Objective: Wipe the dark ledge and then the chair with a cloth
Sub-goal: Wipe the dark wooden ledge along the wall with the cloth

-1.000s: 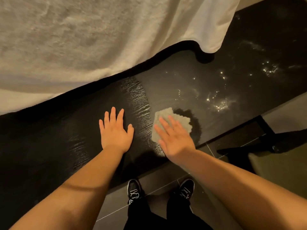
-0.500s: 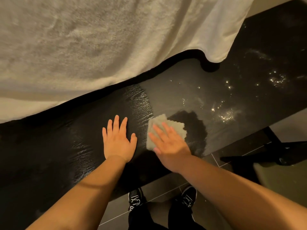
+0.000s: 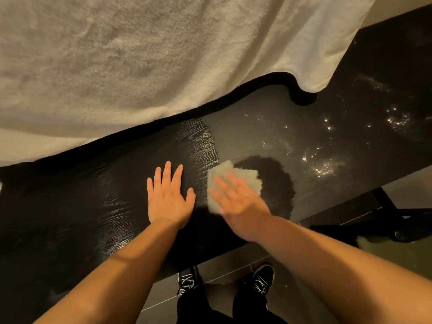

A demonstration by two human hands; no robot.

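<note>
Cloth (image 3: 244,176) half hidden under right hand (image 3: 240,203).

Dim warm light, glare specks on the dark ledge (image 3: 350,136), right hand (image 3: 238,199) motion-blurred.

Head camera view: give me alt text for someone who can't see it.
A person's right hand presses a pale cloth on a dark ledge; the left hand rests flat beside it. White textured fabric drapes over the ledge's far edge.
</note>
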